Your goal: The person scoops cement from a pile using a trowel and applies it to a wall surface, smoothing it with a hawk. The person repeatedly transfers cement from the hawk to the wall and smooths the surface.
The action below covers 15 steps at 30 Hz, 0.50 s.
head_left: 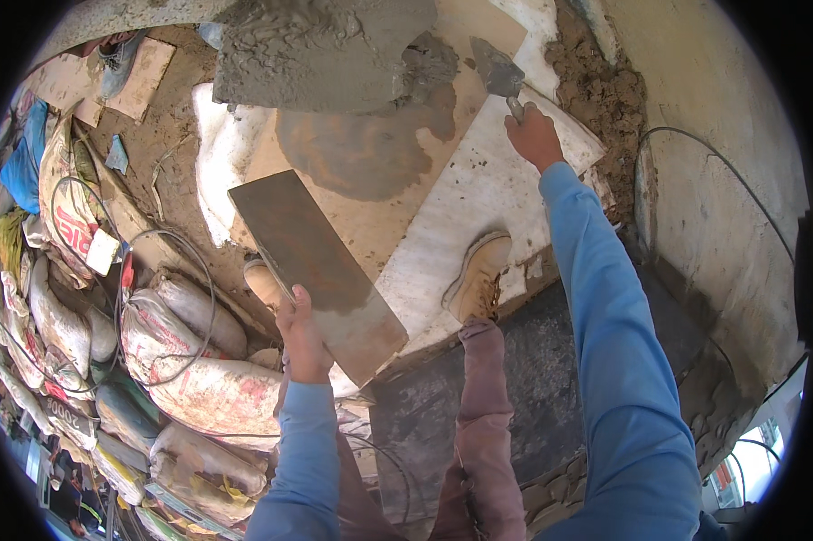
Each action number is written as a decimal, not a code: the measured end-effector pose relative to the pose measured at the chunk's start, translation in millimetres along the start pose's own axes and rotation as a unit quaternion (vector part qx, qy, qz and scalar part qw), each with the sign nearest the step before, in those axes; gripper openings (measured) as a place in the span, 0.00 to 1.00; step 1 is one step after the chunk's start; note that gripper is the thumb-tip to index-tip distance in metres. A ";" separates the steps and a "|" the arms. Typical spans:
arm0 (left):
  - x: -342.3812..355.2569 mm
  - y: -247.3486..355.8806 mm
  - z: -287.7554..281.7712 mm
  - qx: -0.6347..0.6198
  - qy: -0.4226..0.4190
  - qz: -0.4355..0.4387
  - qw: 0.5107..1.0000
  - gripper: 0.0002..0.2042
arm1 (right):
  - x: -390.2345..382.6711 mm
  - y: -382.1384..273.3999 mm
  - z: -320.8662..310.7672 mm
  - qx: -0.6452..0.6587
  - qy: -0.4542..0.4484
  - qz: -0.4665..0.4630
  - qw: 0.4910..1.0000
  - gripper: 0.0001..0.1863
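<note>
My left hand (302,347) grips a long flat rectangular board (312,261) by its left edge. The board is tilted, and a thin grey-brown wet film covers most of its upper face. In my right hand (534,135) is a pointing trowel (496,70), held by its handle, with wet mortar on the blade. The trowel is just right of a thick grey mortar heap (321,59). That heap spreads into a wet stain on a tan sheet (397,212) on the ground. What lies beneath the board is hidden.
Stacked filled sacks (208,388) and a loose black cable (210,270) line the left. My boots (478,275) stand on and beside white sheeting (460,198). A concrete wall (713,207) rises at right, with loose soil (596,99) at its foot. Another person's shoe (120,68) shows at upper left.
</note>
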<state>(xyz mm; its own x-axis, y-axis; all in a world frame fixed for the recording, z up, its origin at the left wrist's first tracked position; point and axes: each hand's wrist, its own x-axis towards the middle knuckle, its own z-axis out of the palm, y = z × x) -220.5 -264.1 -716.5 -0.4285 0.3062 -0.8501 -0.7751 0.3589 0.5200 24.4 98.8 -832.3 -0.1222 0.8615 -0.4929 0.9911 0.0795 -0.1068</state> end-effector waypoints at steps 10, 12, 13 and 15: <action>-9.3 -3.3 11.2 -0.010 -0.023 -0.014 1.000 0.21 | 44.5 -59.0 64.2 0.162 -0.065 -0.016 0.985 0.26; -11.3 -5.3 7.5 -0.005 -0.015 -0.019 1.000 0.21 | 26.9 -87.4 68.2 0.268 -0.135 0.047 0.953 0.28; -10.5 -6.2 5.2 -0.001 -0.018 -0.021 1.000 0.20 | 27.7 -87.0 73.4 0.268 -0.148 0.030 0.951 0.27; -9.4 -8.3 1.5 0.010 -0.029 -0.029 0.999 0.19 | 33.6 -74.0 88.5 0.267 -0.172 0.001 0.948 0.26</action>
<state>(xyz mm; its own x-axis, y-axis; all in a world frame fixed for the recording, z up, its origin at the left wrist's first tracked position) -209.4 -268.6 -712.6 -0.3549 0.3348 -0.8729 -0.7886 0.3943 0.4718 -57.6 77.5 -917.5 -0.2212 0.6388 -0.7369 0.8343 -0.2673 -0.4821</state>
